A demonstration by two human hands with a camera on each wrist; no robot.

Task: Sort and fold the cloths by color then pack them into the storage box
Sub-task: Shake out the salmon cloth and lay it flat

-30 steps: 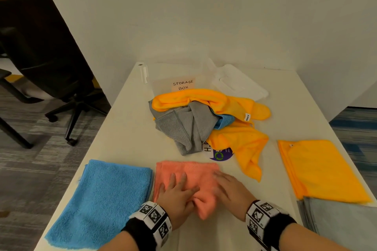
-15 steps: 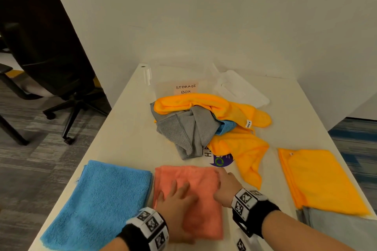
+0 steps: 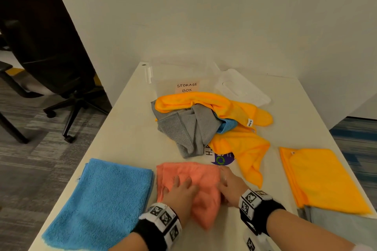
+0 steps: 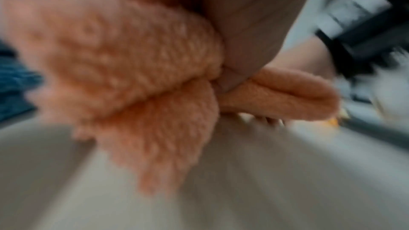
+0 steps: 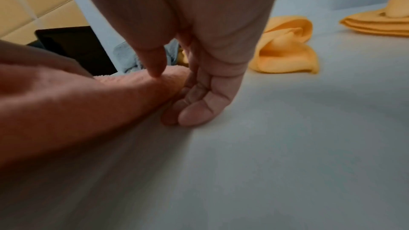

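Observation:
A coral cloth [image 3: 193,175] lies folded at the table's front centre. My left hand [image 3: 181,191] rests on top of it with fingers stretched forward. In the left wrist view its thumb [image 4: 243,41] is tucked into a fold of the coral cloth [image 4: 132,59], and a corner hangs above the table. My right hand [image 3: 230,185] is at the cloth's right edge. In the right wrist view the right hand [image 5: 188,93] pinches the coral cloth [image 5: 88,102], thumb on top and fingers curled under. The clear storage box [image 3: 163,85] stands at the back.
A pile of orange [image 3: 204,100], grey [image 3: 191,128] and blue [image 3: 228,125] cloths lies before the box, the lid [image 3: 242,87] beside it. Folded cloths: blue [image 3: 106,199] left, orange [image 3: 320,177] and grey [image 3: 342,226] right. An office chair [image 3: 51,47] stands left.
The right hand slid from the coral cloth's far right corner back along its right edge. The cloth's near end now looks raised and blurred. The left hand stays on top.

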